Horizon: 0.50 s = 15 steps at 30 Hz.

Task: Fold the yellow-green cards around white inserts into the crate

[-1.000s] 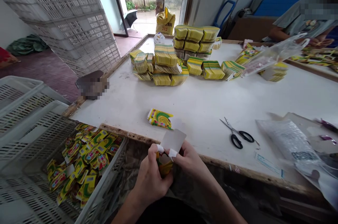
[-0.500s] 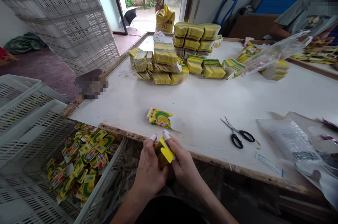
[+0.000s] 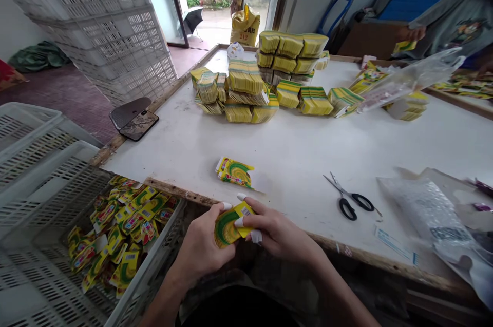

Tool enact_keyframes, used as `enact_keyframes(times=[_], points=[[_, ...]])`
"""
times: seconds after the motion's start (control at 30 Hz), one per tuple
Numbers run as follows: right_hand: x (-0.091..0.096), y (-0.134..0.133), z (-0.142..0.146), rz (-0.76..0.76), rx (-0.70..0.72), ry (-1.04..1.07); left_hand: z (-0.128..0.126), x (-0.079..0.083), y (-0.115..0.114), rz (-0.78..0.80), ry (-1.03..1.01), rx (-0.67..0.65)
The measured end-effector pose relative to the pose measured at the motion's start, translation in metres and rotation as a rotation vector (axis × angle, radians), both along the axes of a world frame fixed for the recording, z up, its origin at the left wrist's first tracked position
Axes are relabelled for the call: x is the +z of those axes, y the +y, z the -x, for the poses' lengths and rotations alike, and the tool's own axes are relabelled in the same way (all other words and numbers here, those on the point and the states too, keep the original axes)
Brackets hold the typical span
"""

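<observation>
A small yellow and green carton (image 3: 226, 228) is held at the table's near edge. My left hand (image 3: 203, 241) wraps round its left side, with a white cover on one fingertip. Fingers of my right hand (image 3: 278, 230), also with white-covered tips, pinch the carton's right end by a yellow flap with a barcode. Just beyond my hands, flat printed cartons (image 3: 235, 172) lie on the white table (image 3: 285, 150). To the left below, a white plastic crate (image 3: 154, 270) holds many similar cartons (image 3: 129, 222).
Black-handled scissors (image 3: 348, 198) lie to the right, near bubble wrap (image 3: 431, 209). Bundled carton stacks (image 3: 246, 78) stand at the back. A phone (image 3: 139, 124) lies at the left edge. Tall stacked crates (image 3: 103, 24) rise at left. Another person's hand (image 3: 418, 34) holds a packet.
The carton has turned so its printed green and yellow face shows. My right hand has shifted right, its fingers now across the flap end. The other person's arm has moved out and up.
</observation>
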State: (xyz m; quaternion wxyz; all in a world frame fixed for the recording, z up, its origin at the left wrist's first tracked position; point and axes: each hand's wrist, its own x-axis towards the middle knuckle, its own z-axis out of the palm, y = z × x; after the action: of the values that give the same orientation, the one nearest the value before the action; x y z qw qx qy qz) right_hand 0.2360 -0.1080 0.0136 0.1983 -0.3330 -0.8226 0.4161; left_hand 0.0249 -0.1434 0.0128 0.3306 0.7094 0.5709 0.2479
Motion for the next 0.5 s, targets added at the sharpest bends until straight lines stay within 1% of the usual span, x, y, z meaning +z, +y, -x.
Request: enact_keyframes(times=[0.07, 0.1, 0.2, 0.27, 0.3, 0.33, 0.37, 0.4, 0.47, 0.5], points=[[0.0, -0.002, 0.001, 0.009, 0.015, -0.004, 0.001, 0.002, 0.001, -0.05, 0.04, 0.015], [-0.003, -0.005, 0.004, 0.015, -0.001, 0.002, 0.001, 0.003, 0.001, -0.072, 0.056, 0.022], [-0.016, -0.02, 0.019, 0.016, -0.126, 0.05, -0.001, -0.001, -0.002, -0.084, 0.075, 0.06], [-0.027, -0.026, 0.03, 0.013, -0.226, 0.109, -0.002, -0.006, -0.006, -0.049, 0.007, 0.121], [-0.031, -0.026, 0.034, 0.015, -0.264, 0.151, -0.001, -0.008, -0.009, -0.028, -0.081, 0.184], [-0.034, -0.023, 0.037, 0.015, -0.31, 0.184, 0.0, -0.011, -0.011, -0.018, -0.213, 0.273], [-0.036, -0.017, 0.04, 0.004, -0.369, 0.181, 0.003, -0.014, -0.012, -0.037, -0.387, 0.386], [-0.038, -0.009, 0.041, -0.015, -0.437, 0.152, 0.006, -0.016, -0.013, -0.075, -0.589, 0.517], [-0.039, 0.012, 0.04, -0.096, -0.6, -0.028, 0.013, -0.019, -0.014, -0.178, -0.981, 0.793], [-0.04, 0.022, 0.04, -0.121, -0.651, -0.086, 0.016, -0.021, -0.013, -0.206, -1.132, 0.904]])
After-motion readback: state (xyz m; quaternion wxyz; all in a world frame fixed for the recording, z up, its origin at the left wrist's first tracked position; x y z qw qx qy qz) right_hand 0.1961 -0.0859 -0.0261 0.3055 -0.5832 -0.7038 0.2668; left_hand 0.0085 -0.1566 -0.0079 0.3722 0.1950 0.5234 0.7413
